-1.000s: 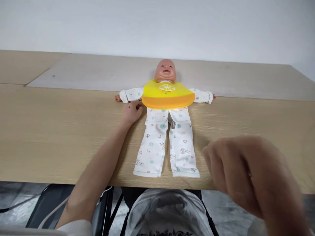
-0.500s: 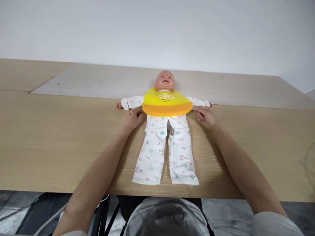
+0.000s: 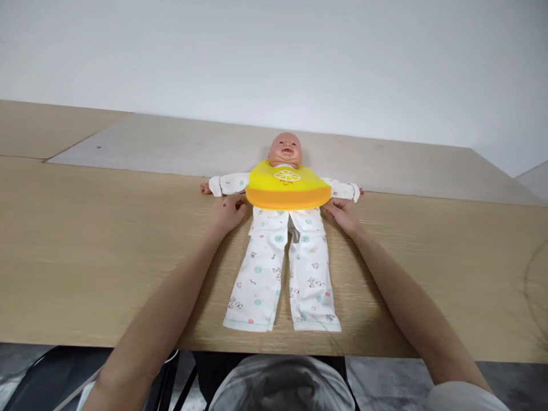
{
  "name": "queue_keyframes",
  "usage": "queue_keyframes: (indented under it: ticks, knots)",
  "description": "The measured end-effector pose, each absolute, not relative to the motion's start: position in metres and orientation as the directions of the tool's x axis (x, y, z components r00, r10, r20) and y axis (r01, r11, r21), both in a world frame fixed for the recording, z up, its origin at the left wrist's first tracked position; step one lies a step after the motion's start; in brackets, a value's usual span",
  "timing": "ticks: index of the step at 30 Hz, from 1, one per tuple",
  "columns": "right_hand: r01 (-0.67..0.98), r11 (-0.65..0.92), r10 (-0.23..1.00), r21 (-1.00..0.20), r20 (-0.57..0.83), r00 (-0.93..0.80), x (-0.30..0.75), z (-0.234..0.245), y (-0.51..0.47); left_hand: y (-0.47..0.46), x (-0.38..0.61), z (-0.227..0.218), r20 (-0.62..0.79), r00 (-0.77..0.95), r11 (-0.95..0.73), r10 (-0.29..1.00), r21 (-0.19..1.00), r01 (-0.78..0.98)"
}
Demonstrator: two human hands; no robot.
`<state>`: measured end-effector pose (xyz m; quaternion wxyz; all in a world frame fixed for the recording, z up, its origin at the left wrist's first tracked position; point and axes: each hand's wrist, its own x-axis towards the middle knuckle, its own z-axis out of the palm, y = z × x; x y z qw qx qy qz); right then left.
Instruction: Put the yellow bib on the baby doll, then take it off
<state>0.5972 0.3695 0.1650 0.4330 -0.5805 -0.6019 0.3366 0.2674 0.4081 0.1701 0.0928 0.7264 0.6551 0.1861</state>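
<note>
A baby doll (image 3: 285, 149) lies on its back, arms spread wide, dressed in a white printed top and white printed trousers (image 3: 261, 274). Over its chest is a yellow bib (image 3: 287, 181) with a citrus-slice print and an orange pocket along the bottom. At the bib's lower left corner, my left hand (image 3: 229, 214) has its fingers curled in, the tips partly hidden. My right hand (image 3: 343, 216) is closed at the lower right corner, thumb and fingers together against the bib's edge, just below the doll's sleeve (image 3: 342, 188).
The doll rests on a wooden table (image 3: 107, 245), whose near edge runs in front of my body. A grey strip (image 3: 171, 145) lies along the back before a white wall (image 3: 274, 63). At lower left, a black chair (image 3: 47, 377) stands below the table.
My right hand has moved left, from beside the bib to its lower right corner. My left hand stays at the left corner. The whole view has shifted slightly.
</note>
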Motion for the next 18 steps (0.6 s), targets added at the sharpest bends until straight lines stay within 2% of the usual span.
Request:
queue_keyframes:
  ticks: [2, 5, 7, 15, 18]
  knots:
    - [0.536, 0.148, 0.986, -0.831, 0.169, -0.011, 0.593, 0.163, 0.369, 0.409, 0.267, 0.170, 0.154, 0.078, -0.131, 0.985, 0.376, 0.917]
    - [0.726, 0.229, 0.969, -0.648, 0.221, -0.109, 0.588, 0.158, 0.368, 0.409, 0.267, 0.169, 0.157, 0.074, -0.129, 0.985, 0.373, 0.919]
    - [0.799, 0.225, 0.968, -0.558, 0.219, -0.120, 0.586, 0.157, 0.368, 0.409, 0.267, 0.169, 0.158, 0.065, -0.120, 0.985, 0.368, 0.922]
    - [0.942, 0.107, 0.988, -0.318, 0.144, -0.064, 0.581, 0.160, 0.368, 0.409, 0.267, 0.167, 0.176, 0.069, -0.131, 0.982, 0.370, 0.920]
    - [0.936, 0.105, 0.987, -0.336, 0.150, -0.057, 0.581, 0.158, 0.369, 0.408, 0.267, 0.167, 0.178, 0.071, -0.136, 0.981, 0.387, 0.912]
